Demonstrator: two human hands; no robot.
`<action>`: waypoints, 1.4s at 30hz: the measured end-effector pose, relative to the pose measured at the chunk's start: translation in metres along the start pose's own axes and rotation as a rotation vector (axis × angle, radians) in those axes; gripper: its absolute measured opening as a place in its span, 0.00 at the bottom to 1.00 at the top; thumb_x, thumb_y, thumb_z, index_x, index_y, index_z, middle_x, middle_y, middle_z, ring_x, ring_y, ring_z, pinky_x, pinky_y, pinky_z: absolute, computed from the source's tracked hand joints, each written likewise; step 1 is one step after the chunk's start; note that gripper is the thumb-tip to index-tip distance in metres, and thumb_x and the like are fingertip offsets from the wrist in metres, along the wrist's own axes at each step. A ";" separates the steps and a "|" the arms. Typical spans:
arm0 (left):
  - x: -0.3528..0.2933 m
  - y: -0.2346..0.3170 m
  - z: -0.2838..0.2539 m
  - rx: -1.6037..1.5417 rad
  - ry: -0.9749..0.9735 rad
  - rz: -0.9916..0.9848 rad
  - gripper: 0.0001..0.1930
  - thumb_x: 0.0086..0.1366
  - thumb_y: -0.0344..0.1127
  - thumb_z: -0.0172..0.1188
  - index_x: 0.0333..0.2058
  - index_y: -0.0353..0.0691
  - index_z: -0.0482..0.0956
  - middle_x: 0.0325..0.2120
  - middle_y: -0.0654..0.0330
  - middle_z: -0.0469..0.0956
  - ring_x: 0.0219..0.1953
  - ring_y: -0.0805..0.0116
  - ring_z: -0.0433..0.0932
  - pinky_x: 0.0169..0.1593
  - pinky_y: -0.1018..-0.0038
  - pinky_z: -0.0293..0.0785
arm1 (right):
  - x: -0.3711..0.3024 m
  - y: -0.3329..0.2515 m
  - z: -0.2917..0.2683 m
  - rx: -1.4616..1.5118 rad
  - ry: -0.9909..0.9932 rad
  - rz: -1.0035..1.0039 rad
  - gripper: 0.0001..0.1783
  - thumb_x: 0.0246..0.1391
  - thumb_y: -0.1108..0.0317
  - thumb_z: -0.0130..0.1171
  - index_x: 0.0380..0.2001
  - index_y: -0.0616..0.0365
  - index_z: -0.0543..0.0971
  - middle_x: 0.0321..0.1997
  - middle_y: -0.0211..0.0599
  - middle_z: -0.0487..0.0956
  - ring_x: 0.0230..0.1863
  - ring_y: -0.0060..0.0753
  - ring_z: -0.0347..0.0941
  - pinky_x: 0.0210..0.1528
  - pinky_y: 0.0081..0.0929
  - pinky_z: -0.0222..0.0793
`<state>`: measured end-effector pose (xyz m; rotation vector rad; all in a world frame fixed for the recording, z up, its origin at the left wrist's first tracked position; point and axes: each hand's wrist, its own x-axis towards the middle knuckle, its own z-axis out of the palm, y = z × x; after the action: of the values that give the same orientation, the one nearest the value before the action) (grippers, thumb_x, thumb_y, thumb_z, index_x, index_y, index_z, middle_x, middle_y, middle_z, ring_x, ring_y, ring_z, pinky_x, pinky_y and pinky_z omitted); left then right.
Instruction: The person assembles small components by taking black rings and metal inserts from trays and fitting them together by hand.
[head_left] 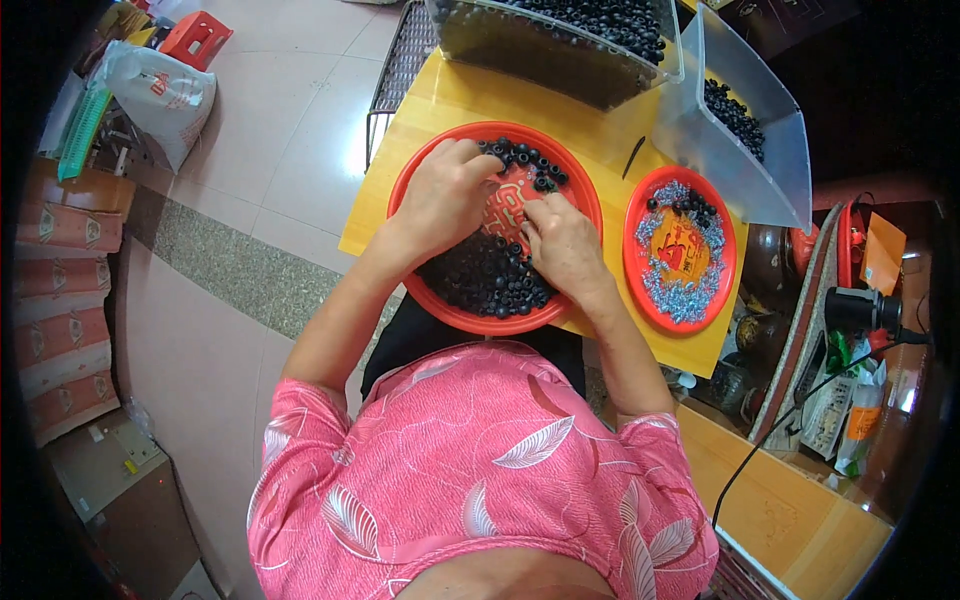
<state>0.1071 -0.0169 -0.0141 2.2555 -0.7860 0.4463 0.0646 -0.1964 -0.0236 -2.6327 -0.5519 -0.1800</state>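
On the yellow table lies a large red round tray (592, 215) holding many small black ring-like pieces (505, 285). A heap of them sits at its near side, with a smaller group (545, 165) at the far right. My left hand (450, 190) is over the tray's left part, fingers curled together with the tips by the far group. Bent fingers of my right hand (568, 240) are drawn together over the tray's right part, just beyond the near heap. Whatever either hand pinches is too small or hidden to make out. A bare patterned patch of tray shows between them.
Right of the tray is a smaller red plate (630, 245) with shiny silvery-blue small parts and some black pieces. Two clear plastic bins (560, 75) (780, 175) of black pieces stand behind. A dark slim tool (633, 157) lies on the yellow table (590, 130).
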 end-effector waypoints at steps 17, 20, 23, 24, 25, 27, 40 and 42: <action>-0.006 -0.008 0.013 0.221 -0.244 -0.024 0.10 0.48 0.24 0.54 0.33 0.33 0.73 0.27 0.56 0.71 0.34 0.58 0.71 0.37 0.69 0.68 | -0.013 -0.009 -0.004 0.462 0.114 0.103 0.06 0.45 0.76 0.54 0.30 0.63 0.73 0.27 0.41 0.73 0.28 0.36 0.71 0.33 0.26 0.67; -0.023 0.009 -0.002 -0.556 -0.192 -0.435 0.10 0.54 0.25 0.54 0.37 0.33 0.72 0.30 0.59 0.73 0.35 0.66 0.73 0.36 0.75 0.69 | -0.019 -0.021 -0.010 0.983 0.056 0.376 0.06 0.45 0.78 0.54 0.30 0.65 0.72 0.28 0.36 0.74 0.30 0.27 0.70 0.34 0.24 0.66; -0.042 0.016 -0.010 -1.703 0.022 -0.744 0.08 0.57 0.25 0.54 0.37 0.36 0.73 0.32 0.58 0.75 0.31 0.72 0.74 0.33 0.79 0.73 | -0.022 -0.030 -0.020 1.133 -0.003 0.388 0.07 0.47 0.78 0.54 0.33 0.63 0.74 0.27 0.29 0.74 0.29 0.15 0.68 0.30 0.15 0.65; -0.046 0.017 -0.010 -1.703 0.030 -0.746 0.08 0.57 0.25 0.54 0.37 0.36 0.73 0.32 0.58 0.75 0.31 0.72 0.74 0.33 0.79 0.73 | -0.023 -0.030 -0.023 1.215 -0.068 0.422 0.08 0.47 0.78 0.54 0.34 0.62 0.74 0.26 0.29 0.74 0.28 0.14 0.68 0.29 0.14 0.64; -0.050 0.018 -0.011 -1.818 0.023 -0.755 0.09 0.57 0.26 0.54 0.38 0.36 0.73 0.31 0.56 0.75 0.31 0.70 0.74 0.33 0.79 0.72 | -0.024 -0.029 -0.022 1.285 -0.094 0.436 0.08 0.48 0.77 0.54 0.35 0.62 0.74 0.27 0.29 0.75 0.27 0.14 0.70 0.27 0.12 0.64; -0.058 0.021 -0.012 -1.964 0.013 -0.767 0.10 0.57 0.27 0.55 0.39 0.35 0.71 0.31 0.54 0.74 0.30 0.68 0.75 0.33 0.79 0.72 | -0.023 -0.035 -0.022 1.368 -0.076 0.439 0.07 0.49 0.77 0.54 0.34 0.62 0.74 0.27 0.30 0.75 0.27 0.15 0.70 0.27 0.12 0.65; -0.073 0.041 -0.012 -1.922 0.077 -0.747 0.07 0.56 0.26 0.56 0.34 0.36 0.72 0.29 0.56 0.75 0.29 0.70 0.75 0.31 0.80 0.72 | -0.027 -0.074 -0.020 1.210 0.285 0.124 0.06 0.46 0.82 0.55 0.29 0.64 0.74 0.33 0.31 0.69 0.31 0.19 0.71 0.34 0.15 0.68; -0.074 0.045 -0.011 -1.952 0.103 -0.740 0.06 0.56 0.25 0.56 0.34 0.36 0.72 0.28 0.57 0.76 0.28 0.71 0.75 0.30 0.80 0.72 | -0.029 -0.075 -0.017 1.170 0.298 0.130 0.07 0.44 0.83 0.56 0.29 0.63 0.74 0.32 0.31 0.70 0.31 0.21 0.70 0.33 0.16 0.68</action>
<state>0.0210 -0.0050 -0.0221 0.4908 -0.0199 -0.4650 0.0072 -0.1523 0.0150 -1.4579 -0.2429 -0.1396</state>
